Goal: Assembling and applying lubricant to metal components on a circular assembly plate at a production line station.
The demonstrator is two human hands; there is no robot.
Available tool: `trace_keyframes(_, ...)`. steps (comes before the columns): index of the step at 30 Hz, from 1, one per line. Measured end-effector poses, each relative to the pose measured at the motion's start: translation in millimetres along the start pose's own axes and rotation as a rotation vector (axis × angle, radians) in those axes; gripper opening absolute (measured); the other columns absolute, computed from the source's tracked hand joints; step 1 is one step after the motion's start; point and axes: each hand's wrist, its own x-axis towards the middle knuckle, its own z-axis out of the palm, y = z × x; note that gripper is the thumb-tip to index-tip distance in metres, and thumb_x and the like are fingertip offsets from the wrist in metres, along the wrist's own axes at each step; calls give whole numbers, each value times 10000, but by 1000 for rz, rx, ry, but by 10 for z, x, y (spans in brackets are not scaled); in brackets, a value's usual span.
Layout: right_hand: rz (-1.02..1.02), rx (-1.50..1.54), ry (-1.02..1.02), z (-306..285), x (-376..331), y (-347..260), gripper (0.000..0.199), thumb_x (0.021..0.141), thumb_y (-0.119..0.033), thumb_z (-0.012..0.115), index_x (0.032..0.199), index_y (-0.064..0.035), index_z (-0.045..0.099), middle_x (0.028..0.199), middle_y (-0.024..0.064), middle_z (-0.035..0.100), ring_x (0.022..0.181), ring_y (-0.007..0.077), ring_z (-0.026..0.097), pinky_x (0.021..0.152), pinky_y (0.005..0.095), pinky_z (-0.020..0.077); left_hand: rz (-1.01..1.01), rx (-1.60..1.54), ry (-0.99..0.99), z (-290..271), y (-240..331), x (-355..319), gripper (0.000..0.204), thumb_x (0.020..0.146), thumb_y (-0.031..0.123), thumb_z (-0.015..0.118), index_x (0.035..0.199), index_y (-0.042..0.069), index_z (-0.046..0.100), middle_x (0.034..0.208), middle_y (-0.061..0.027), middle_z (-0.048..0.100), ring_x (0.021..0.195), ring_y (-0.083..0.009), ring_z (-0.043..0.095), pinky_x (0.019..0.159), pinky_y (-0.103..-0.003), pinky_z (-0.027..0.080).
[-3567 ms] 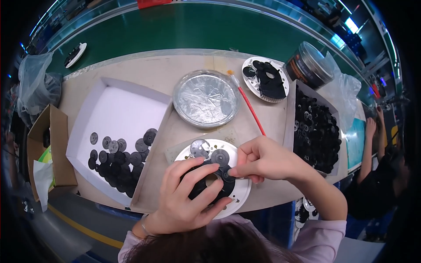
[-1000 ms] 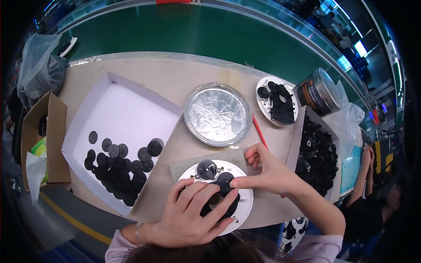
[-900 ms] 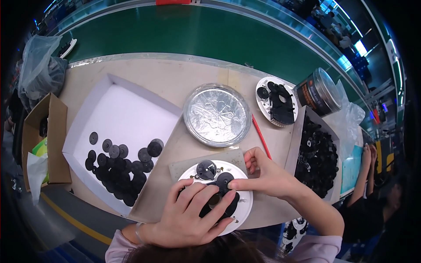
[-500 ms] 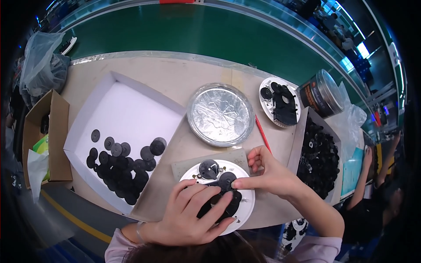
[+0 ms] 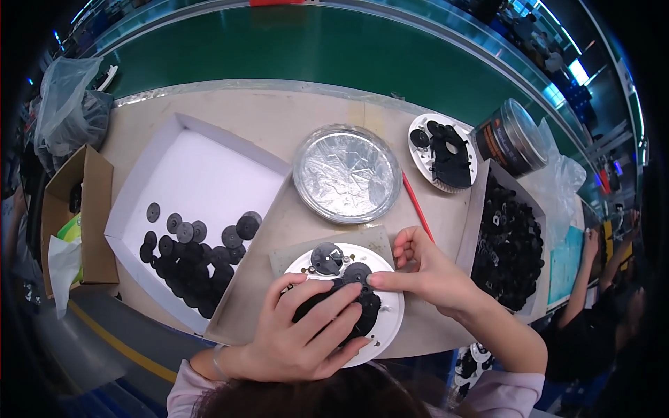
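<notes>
White plate (image 5: 392,308): steady with left hand (image 5: 296,341), fingers spread; press black gear (image 5: 357,272) level with right hand (image 5: 439,279), thumb extended, fingers curled.

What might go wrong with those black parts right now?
The right fingers are at the edge of a dark round part on the white disc; it might tip. The left fingers, spread across black parts, could shift one. A red stick lies near the right fingers and might get knocked.
</notes>
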Motion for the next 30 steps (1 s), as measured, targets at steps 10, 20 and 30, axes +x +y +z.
trace_keyframes(10,-74,-21,79,29,-39,37,575,650,-141,819,997,-77,365,890,8,402,808,76,393,726,197,369,82,173,-136,-46,36,41,361,761,322,617,1039,93,642,1137,-11,569,1032,-200,497,869,-404,374)
trace_keyframes(20,-71,-93,83,24,-82,10,460,730,-180,761,992,-69,400,895,-4,428,816,66,435,693,212,386,122,165,-168,-69,9,41,402,738,319,641,1078,105,638,1157,-13,578,994,-217,482,896,-417,375)
trace_keyframes(30,-881,-1435,305,-571,-64,-101,276,686,-7,570,951,-82,586,833,77,587,776,267,568,668,334,451,98,130,-171,-82,10,8,401,771,287,601,1089,45,629,1145,-29,579,856,-184,462,873,-417,380)
